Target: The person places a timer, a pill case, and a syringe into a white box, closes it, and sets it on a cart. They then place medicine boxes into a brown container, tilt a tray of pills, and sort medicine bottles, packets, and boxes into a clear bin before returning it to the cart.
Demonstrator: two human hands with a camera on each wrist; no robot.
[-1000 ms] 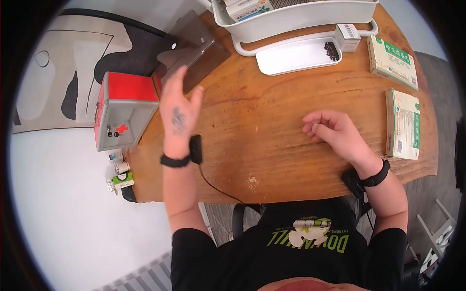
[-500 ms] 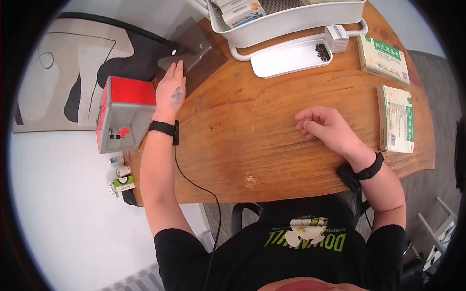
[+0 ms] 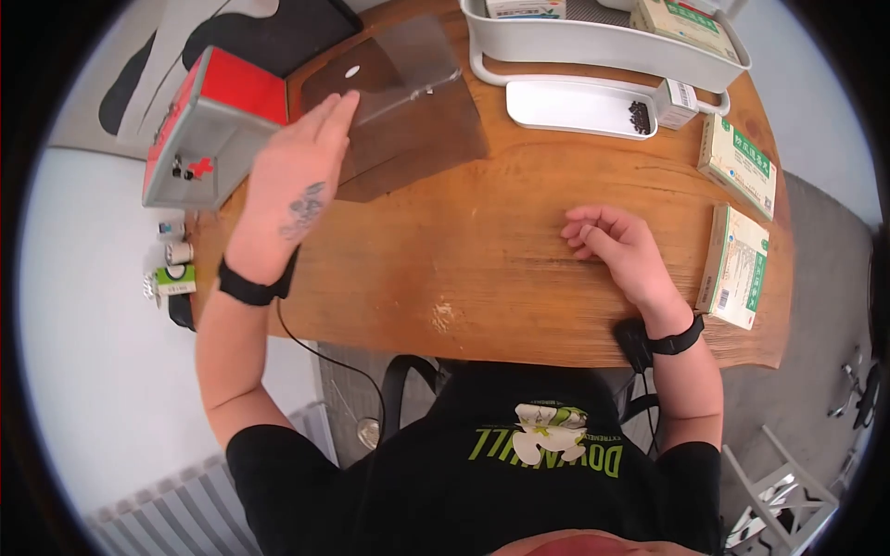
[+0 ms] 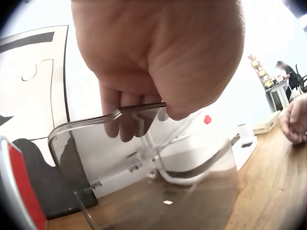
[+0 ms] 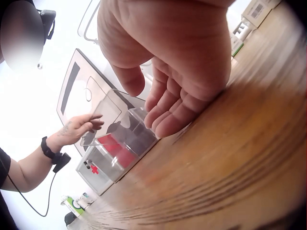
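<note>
In the head view, the left hand (image 3: 295, 176) is at the smoky transparent box (image 3: 417, 134), beside the red-topped case (image 3: 243, 85). The left wrist view has the left hand (image 4: 158, 52) pinching the rim of the clear lid (image 4: 81, 139), thumb on one side and fingers on the other. Seen from the right wrist, that lid (image 5: 106, 108) stands tilted up over the box (image 5: 136, 129). The right hand (image 3: 619, 248) rests on the wooden table (image 3: 519, 306), fingers loosely curled and holding nothing; its curled fingers (image 5: 172, 112) also show in the right wrist view.
A white tray (image 3: 575, 109) with small dark pellets lies at the back, next to a small white box (image 3: 677, 104) and a white basket (image 3: 612, 46) of cartons. Two green-and-cream cartons (image 3: 739, 165) lie at the right. Small containers (image 3: 176, 278) stand at the left edge.
The left hand has moved to the box and now grips its lid, which is raised. The head view has shifted; the right hand has stayed on the table.
</note>
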